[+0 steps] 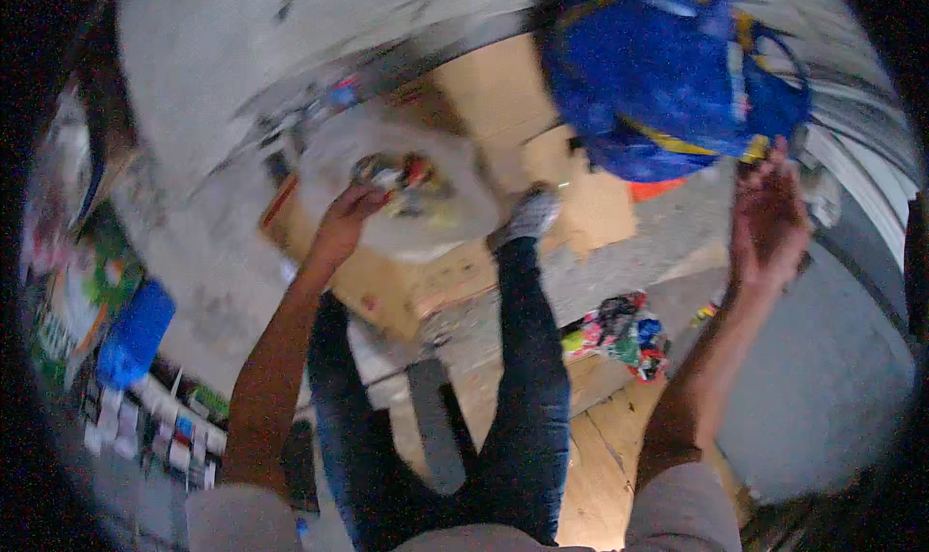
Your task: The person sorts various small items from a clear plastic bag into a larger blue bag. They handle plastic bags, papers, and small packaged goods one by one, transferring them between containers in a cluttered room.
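My left hand (350,215) reaches over a clear plastic bag (445,155). Its fingers are drawn together at a small heap of mixed wrappers or scraps (406,186) in the bag; what they grip is blurred. On the right, my right hand (769,218) is raised with its palm partly showing. Its curled fingertips meet a small yellow piece at the lower edge of a large blue bag (648,78) with yellow trim. Motion smears both, so I cannot make out whether that piece belongs to the bag.
Flattened cardboard (508,88) lies beneath the plastic bag. A pile of colourful wrappers (624,334) sits right of my legs (527,358). Something orange (658,188) shows under the blue bag. At left are a blue container (137,334) and cluttered goods. A grey slab (823,378) stands at right.
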{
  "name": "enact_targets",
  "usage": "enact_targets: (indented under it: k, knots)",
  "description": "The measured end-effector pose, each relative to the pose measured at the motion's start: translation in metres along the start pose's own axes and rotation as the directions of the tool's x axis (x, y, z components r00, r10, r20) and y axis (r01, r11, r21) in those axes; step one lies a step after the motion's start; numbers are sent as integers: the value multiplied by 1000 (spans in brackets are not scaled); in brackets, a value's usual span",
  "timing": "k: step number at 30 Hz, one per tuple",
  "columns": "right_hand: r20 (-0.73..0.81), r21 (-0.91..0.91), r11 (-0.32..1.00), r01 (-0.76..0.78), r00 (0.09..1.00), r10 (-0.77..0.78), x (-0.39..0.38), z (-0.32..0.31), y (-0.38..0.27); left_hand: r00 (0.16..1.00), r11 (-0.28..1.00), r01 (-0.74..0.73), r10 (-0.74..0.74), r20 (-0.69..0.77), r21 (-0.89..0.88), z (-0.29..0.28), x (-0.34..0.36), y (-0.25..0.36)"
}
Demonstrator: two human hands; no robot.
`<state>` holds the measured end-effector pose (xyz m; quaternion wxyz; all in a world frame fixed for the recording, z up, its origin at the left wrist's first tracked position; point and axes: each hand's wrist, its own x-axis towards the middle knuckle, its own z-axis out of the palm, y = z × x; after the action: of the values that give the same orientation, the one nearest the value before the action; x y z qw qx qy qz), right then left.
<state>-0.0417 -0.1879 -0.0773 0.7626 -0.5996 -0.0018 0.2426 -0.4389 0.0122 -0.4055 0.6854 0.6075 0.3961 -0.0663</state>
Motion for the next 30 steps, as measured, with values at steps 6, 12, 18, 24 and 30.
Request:
enact_targets:
  k: [6,12,18,24,30]
  knots:
    - [305,-571,773,-277,802,513,-62,43,170,942,613,-336,226,249,716,11,11,-51]
    - [495,-850,264,456,523,694,-61,-13,473,796,457,-555,48,604,695,59,13,-80]
    - [587,-759,59,649,642,494,-99,-5,522,840,552,-280,-256,479,785,55,-18,-119]
    - [738,-572,-34,819,533,415,-92,-27,513,911,343,-332,358,204,879,66,3,-132]
    - [475,-636,-116,763,505,720,-91,-43,485,896,392,-443,163,414,806,69,3,-163]
